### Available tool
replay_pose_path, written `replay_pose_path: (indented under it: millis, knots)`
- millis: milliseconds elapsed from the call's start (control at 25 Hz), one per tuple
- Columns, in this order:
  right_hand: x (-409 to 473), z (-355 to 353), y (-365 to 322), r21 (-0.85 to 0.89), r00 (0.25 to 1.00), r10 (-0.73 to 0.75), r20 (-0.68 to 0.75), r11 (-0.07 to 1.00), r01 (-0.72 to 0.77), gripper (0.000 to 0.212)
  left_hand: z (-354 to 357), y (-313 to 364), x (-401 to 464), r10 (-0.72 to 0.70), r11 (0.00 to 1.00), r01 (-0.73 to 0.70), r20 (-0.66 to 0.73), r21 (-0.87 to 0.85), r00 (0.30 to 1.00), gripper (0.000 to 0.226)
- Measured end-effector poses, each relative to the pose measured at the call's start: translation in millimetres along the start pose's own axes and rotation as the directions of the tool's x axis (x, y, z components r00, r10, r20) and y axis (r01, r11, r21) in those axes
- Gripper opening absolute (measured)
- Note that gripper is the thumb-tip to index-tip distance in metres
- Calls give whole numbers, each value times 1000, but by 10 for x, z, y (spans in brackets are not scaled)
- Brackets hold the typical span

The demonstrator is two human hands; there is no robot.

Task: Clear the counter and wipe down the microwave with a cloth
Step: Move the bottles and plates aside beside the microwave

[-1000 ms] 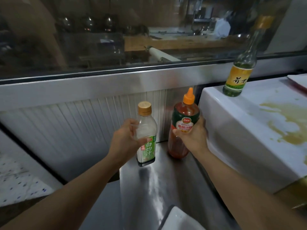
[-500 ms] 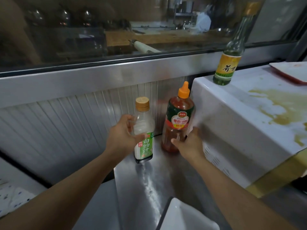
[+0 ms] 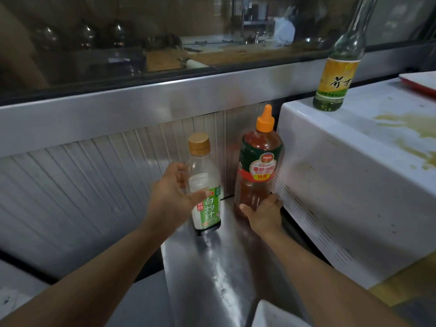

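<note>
Clearing step: left hand (image 3: pixel 171 197) grips the pale bottle (image 3: pixel 205 185), right hand (image 3: pixel 264 214) the red sauce bottle (image 3: pixel 258 171); next, probably setting both aside from the microwave (image 3: pixel 342 185).

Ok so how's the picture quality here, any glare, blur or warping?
Head view: wide-angle warp bends the steel ledge; glare streaks the steel counter; reflections cloud the window glass; the left hand and the red sauce bottle look fairly sharp.
</note>
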State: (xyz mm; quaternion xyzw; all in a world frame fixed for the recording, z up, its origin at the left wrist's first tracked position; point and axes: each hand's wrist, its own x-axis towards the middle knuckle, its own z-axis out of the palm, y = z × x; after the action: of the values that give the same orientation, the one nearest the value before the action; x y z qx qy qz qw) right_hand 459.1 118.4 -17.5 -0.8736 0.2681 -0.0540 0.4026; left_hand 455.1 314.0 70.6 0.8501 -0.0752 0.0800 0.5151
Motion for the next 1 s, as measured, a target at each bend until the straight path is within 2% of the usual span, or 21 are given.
replay_pose_path:
  millis: [600,840,1000]
  knots:
    - [123,-200,-20,-87,998,-52,42,995,56,69,314,9,197,-49,999,49,-27,-17,998,55]
    - [-130,-337,124,-52,971,-178,160,981,188,67,524,30,263,-62,998,62,-49,5,997,52]
    - [-280,-367,236,-67,957,-237,167,966,251,57,643,-26,303,-61,998,63,-73,27,995,52]
